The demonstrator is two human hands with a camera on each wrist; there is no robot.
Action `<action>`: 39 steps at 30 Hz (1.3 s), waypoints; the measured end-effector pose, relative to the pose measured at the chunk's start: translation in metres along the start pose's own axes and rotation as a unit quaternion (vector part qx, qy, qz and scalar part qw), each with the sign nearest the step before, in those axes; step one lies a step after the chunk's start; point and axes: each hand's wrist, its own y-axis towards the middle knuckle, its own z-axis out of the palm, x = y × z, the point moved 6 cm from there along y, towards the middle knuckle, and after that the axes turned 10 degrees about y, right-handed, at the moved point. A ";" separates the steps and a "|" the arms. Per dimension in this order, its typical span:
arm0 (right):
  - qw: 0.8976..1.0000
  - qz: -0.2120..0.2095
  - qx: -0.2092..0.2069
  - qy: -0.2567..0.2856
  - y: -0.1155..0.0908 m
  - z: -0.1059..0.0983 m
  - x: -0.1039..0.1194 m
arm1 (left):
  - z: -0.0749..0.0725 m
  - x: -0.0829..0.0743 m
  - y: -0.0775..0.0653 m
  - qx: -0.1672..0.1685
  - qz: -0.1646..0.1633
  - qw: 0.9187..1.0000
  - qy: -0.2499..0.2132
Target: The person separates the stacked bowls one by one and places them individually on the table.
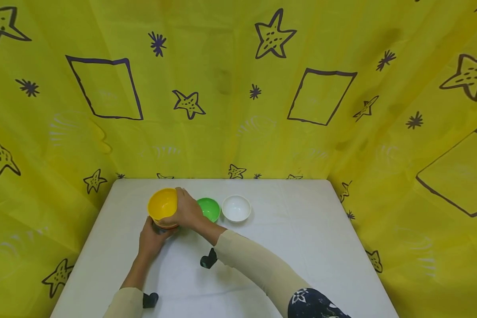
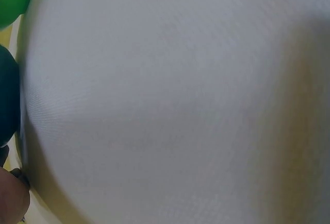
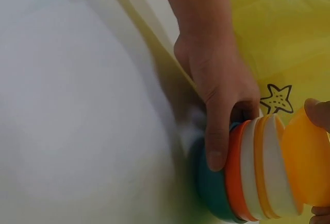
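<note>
My left hand [image 1: 151,240] grips the side of a stack of nested bowls at the left of the table. In the right wrist view the stack shows a teal bowl [image 3: 209,195] at the bottom, then an orange bowl [image 3: 235,170] and white and yellow-orange ones above. My right hand [image 1: 187,212] pinches the rim of a yellow bowl [image 1: 160,204], tilted over the top of the stack; whether the two touch I cannot tell. Beside the right hand stands a green bowl [image 1: 210,207], partly hidden by it. A white bowl [image 1: 236,208] sits to its right.
A white cloth covers the table [image 1: 302,238]. Yellow curtains [image 1: 230,141] with dark star drawings hang behind it and along both sides. Dark wrist-camera pieces [image 1: 209,259] show near both forearms.
</note>
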 end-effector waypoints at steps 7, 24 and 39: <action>1.000 -0.003 -0.012 0.026 -0.003 -0.014 0.005 | 0.001 0.001 0.000 0.001 0.004 1.000 0.001; 0.995 0.030 -0.054 0.079 -0.018 -0.052 0.001 | -0.001 0.000 -0.001 -0.023 0.014 1.000 -0.001; 0.990 0.015 -0.094 0.104 -0.042 -0.090 -0.017 | -0.002 -0.004 -0.001 -0.043 0.026 0.999 -0.008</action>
